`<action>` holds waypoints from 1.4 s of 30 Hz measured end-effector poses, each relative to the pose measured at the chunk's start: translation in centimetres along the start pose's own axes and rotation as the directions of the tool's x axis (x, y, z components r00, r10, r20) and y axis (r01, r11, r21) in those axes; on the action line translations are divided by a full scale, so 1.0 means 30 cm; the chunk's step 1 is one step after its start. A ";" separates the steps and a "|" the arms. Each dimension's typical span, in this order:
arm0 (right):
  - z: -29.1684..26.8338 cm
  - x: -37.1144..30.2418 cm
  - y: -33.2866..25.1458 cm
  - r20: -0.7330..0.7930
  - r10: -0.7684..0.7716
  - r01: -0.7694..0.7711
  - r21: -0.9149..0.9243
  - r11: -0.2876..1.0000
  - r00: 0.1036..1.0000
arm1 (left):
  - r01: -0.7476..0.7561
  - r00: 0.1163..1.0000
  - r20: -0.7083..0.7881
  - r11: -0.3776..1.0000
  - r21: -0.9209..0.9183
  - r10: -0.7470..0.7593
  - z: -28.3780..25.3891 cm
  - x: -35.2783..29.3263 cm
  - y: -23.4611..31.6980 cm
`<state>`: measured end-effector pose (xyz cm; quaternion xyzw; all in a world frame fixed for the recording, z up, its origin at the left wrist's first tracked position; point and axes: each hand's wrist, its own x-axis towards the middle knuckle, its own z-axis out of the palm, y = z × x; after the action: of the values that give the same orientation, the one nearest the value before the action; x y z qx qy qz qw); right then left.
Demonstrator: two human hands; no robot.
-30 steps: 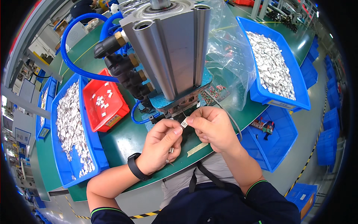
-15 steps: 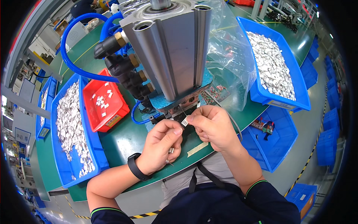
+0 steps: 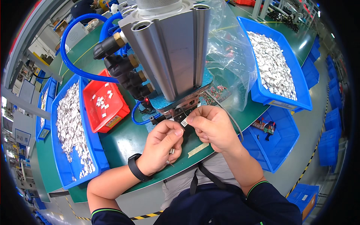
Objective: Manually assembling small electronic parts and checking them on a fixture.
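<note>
My right hand point(image 3: 210, 123) pinches a small white rectangular part with thin wire leads point(image 3: 184, 122) between thumb and fingers. It holds this part at the front of the tooling point(image 3: 183, 108) under a metal pneumatic press point(image 3: 170, 56). The leads point toward the tooling; whether they touch it I cannot tell. Just left of it, my left hand point(image 3: 161, 144) is curled closed, with thumb against index finger. Another small white part point(image 3: 171, 151) shows between its lower fingers, a wire end hanging below. The left fingertips are near the tooling, apart from the right hand.
At left, a red bin point(image 3: 123, 111) holds a few white parts, beside a blue bin point(image 3: 101, 157) heaped with them. Another full blue bin point(image 3: 303, 95) stands right, near a clear plastic bag point(image 3: 234, 60). Blue hoses point(image 3: 67, 56) loop left of the press. Tape point(image 3: 198, 149) lies near the table edge.
The round metal piece on top of the press stands higher, and a red light now shows at its left side. The white part in my right hand has shifted slightly; my left hand stays put.
</note>
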<state>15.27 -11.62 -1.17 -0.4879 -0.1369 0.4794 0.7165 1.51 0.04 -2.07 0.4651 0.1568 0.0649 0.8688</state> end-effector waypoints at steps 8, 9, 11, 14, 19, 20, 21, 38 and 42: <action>-0.001 -0.020 0.024 0.062 -0.036 0.043 -0.108 0.993 0.997 | 0.003 1.000 -0.003 0.999 -0.044 -0.004 0.005 -0.004 0.003; -0.003 -0.021 0.026 0.062 -0.036 0.042 -0.108 0.993 0.997 | -0.008 1.000 -0.001 1.000 -0.005 0.008 0.003 -0.004 0.000; -0.009 -0.019 0.034 0.084 -0.048 0.055 -0.091 0.994 0.995 | -0.017 1.000 0.001 0.999 0.033 0.017 0.002 -0.005 -0.002; -0.007 -0.018 0.039 0.090 -0.060 0.068 -0.087 0.994 0.994 | -0.025 1.000 -0.002 0.998 0.052 0.025 0.003 -0.005 -0.001; 0.009 -0.021 0.021 0.104 -0.009 0.013 -0.032 0.999 0.995 | -0.012 1.000 0.000 1.000 0.020 0.012 0.005 -0.004 0.001; 0.011 -0.022 0.016 0.103 0.026 -0.029 0.022 0.999 0.994 | -0.012 1.000 0.001 1.000 0.020 0.012 0.004 -0.003 0.000; 0.010 -0.023 0.008 0.104 0.027 -0.029 0.021 0.999 0.994 | 0.001 1.000 -0.011 1.000 0.026 -0.001 0.001 -0.002 -0.001; 0.088 -0.119 0.032 0.358 -0.206 0.410 -0.719 0.562 0.911 | -0.042 0.998 -0.042 0.998 0.046 0.044 -0.015 0.006 -0.001; 0.090 -0.117 0.038 0.379 -0.301 0.483 -0.719 0.500 0.875 | -0.064 0.996 -0.051 0.993 0.096 0.069 -0.014 0.009 -0.003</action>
<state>11.08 -12.90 0.14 -0.6582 -0.5157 0.2377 0.4943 1.62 0.40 -2.40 0.5085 0.1675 0.0989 0.8388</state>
